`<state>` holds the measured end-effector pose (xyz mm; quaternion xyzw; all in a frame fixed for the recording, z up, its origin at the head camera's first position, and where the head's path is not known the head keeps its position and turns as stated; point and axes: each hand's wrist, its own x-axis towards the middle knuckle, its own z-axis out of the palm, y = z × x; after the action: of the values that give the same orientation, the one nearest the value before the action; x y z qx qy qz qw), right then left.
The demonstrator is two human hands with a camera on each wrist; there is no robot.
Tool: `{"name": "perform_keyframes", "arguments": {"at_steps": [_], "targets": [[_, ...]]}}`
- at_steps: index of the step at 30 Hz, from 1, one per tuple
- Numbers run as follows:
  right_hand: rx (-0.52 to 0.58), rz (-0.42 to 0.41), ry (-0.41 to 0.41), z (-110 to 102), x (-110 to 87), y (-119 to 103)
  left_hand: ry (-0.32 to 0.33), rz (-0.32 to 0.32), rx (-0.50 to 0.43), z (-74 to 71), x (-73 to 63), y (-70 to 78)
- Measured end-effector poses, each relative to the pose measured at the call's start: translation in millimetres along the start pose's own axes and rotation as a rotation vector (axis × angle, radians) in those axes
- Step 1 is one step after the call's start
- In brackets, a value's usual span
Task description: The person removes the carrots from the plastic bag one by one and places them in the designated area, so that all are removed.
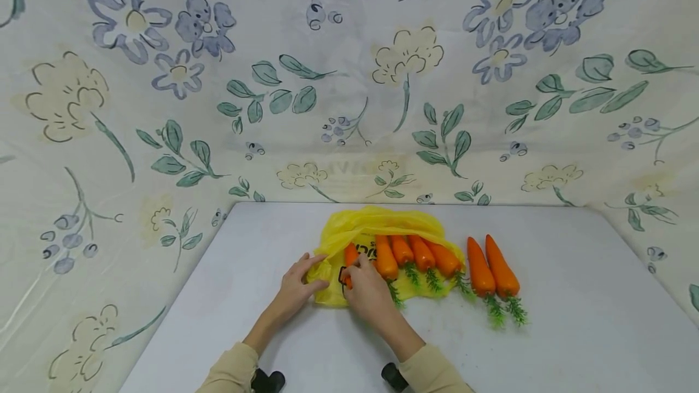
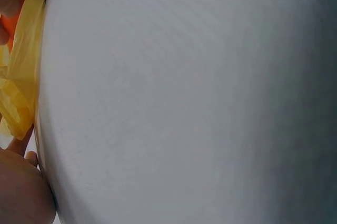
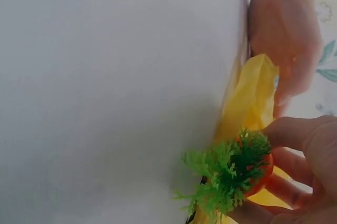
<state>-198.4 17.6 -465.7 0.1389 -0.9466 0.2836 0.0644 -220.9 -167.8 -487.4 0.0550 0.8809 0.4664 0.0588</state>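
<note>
A yellow plastic bag [image 1: 349, 221] lies open-mouthed on the white table, with black print inside. My left hand [image 1: 295, 284] holds the bag's left edge between thumb and fingers. In the right wrist view the yellow bag edge [image 3: 255, 90] stands up beside that hand. With its fingers and thumb my right hand [image 1: 371, 293] grips an orange toy carrot [image 1: 351, 252], its upper part lying in the bag. The green leafy top [image 3: 226, 169] of this carrot shows in the right wrist view. Several other carrots [image 1: 385, 258] lie side by side in the bag, tops toward me.
Two loose carrots [image 1: 480, 268] lie on the table right of the bag. The white table [image 1: 573, 320] ends at a flowered sheet [image 1: 349, 108] at the back and sides. Dark straps or devices [image 1: 267, 381] sit by the wrists.
</note>
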Motion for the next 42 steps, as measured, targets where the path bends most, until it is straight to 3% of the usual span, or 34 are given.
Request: {"name": "perform_keyframes", "arguments": {"at_steps": [19,42], "targets": [[0.171,0.054,0.014,-6,-14.2,7,-0.011,0.003,0.004,0.9,0.0,0.0],[0.216,-0.015,0.068,-17,-16.4,10,-0.009,-0.006,-0.003,-0.5,0.1,0.6]]}}
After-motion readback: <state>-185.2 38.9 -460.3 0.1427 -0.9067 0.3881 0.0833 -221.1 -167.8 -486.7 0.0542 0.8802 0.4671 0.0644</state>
